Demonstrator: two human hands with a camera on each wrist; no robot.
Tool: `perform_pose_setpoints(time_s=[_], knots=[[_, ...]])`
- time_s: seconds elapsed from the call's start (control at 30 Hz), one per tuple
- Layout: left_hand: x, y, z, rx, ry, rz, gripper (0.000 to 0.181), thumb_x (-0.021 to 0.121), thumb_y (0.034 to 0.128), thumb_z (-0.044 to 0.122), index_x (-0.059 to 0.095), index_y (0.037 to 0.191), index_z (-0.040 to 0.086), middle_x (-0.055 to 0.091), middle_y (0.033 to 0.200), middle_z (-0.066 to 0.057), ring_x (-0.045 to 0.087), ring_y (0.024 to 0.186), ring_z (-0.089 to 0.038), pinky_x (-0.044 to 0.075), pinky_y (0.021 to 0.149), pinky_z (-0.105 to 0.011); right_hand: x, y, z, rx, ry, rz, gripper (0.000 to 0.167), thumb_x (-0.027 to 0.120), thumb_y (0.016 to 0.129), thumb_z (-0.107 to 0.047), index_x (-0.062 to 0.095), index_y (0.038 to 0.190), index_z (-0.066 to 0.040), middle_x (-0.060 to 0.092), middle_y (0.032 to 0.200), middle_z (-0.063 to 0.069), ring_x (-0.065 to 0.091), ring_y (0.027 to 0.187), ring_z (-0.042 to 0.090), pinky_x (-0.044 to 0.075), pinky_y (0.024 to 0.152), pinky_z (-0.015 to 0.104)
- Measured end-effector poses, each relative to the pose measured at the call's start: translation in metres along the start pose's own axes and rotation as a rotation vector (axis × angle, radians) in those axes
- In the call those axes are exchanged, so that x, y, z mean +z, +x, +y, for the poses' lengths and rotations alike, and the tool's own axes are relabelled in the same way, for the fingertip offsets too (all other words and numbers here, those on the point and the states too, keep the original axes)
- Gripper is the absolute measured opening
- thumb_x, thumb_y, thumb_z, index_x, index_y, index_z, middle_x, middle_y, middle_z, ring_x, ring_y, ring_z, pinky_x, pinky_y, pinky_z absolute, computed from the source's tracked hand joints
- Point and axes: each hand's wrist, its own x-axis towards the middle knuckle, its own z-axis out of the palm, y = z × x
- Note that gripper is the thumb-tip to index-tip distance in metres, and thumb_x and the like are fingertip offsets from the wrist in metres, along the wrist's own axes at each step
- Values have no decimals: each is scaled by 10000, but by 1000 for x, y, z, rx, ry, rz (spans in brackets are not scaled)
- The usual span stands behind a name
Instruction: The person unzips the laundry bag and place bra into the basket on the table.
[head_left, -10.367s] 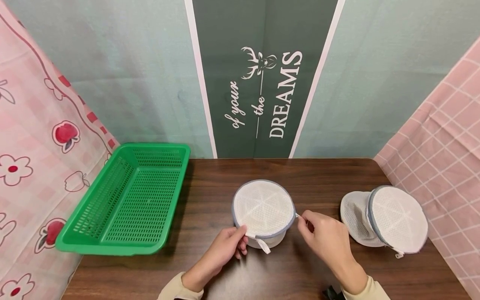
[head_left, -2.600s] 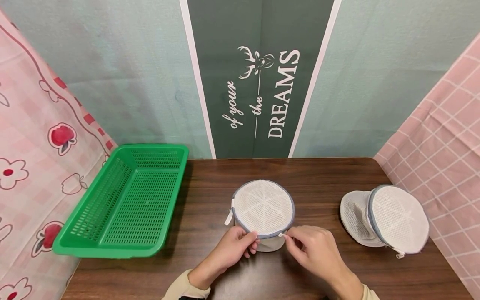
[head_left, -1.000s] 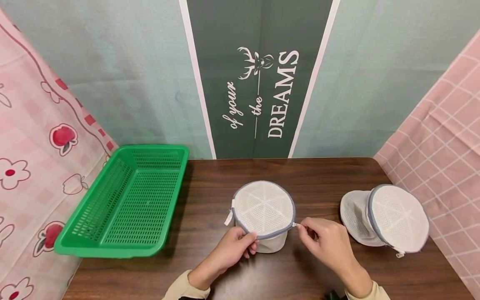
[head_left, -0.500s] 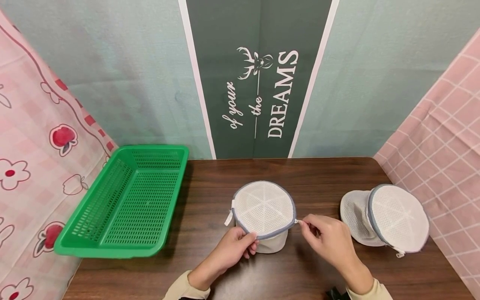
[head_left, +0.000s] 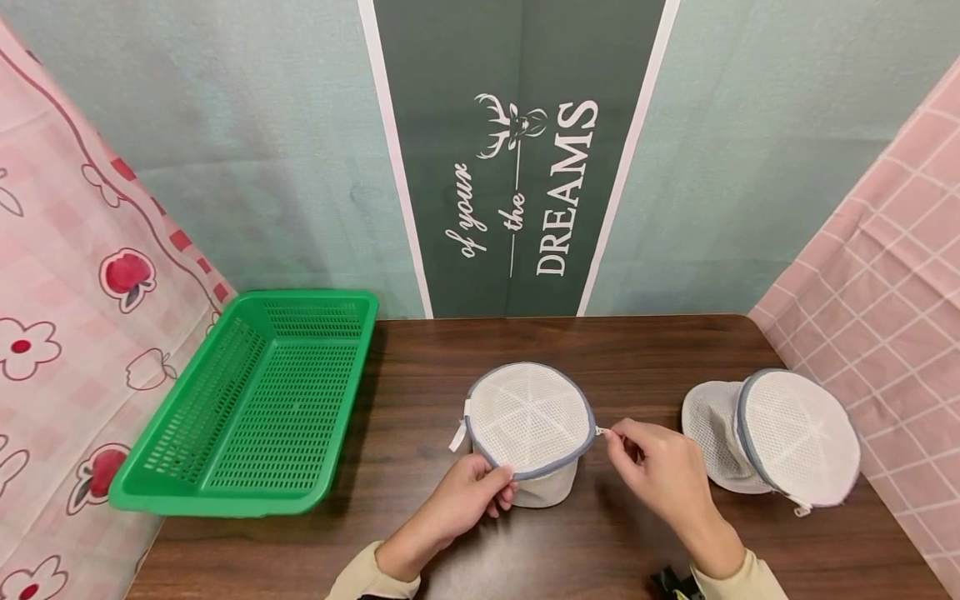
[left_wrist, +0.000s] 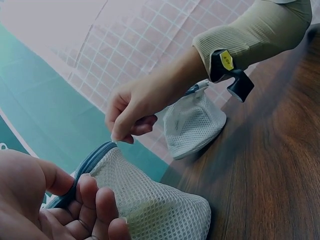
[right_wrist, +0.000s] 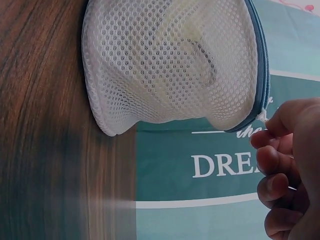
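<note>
A round white mesh bag (head_left: pixel 528 417) with a grey-blue zipper rim stands at the middle of the table. My left hand (head_left: pixel 468 496) pinches the near-left part of its rim between thumb and fingers; the left wrist view shows this left hand (left_wrist: pixel 65 200) at the zipper edge. At the rim's right side, my right hand (head_left: pixel 663 471) pinches the white zipper pull (head_left: pixel 600 431). In the right wrist view the thumb and forefinger of the right hand (right_wrist: pixel 295 165) meet at the pull (right_wrist: pixel 262 115). Something pale shows faintly through the mesh (right_wrist: pixel 175 60).
A green perforated basket (head_left: pixel 347 417) stands on the left of the wooden table (head_left: pixel 420 358). On the right, a second white mesh bag (head_left: pixel 798 437) leans over with its round lid tilted. Patterned cloths hang at the back and sides.
Compared with the earlier frames, my right hand has moved the pull along the rim, from the near side to the right and away from me. My left hand has kept its hold lately.
</note>
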Motion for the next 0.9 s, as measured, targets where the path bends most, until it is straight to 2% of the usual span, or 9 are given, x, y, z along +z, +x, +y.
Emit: perform_pose_setpoints(time_s=[0.47,0.9], knots=[[-1,0,-1,0,0,-9,283,542,1003,113,641,870,-116,569,686,22,535,625,-103,450,550,-179,5,3,6,10,-59,30,121,700,810,-171,662,715,-236,448,589,-178,347,517,-48,283,419,205],[0,-1,0,11,-1,-12,291,546,988,112,639,886,-144,567,682,28,537,619,-102,448,550,-182,14,6,10,46,-103,47,127,670,824,-169,645,707,-214,450,559,-146,368,484,-9,285,410,256]])
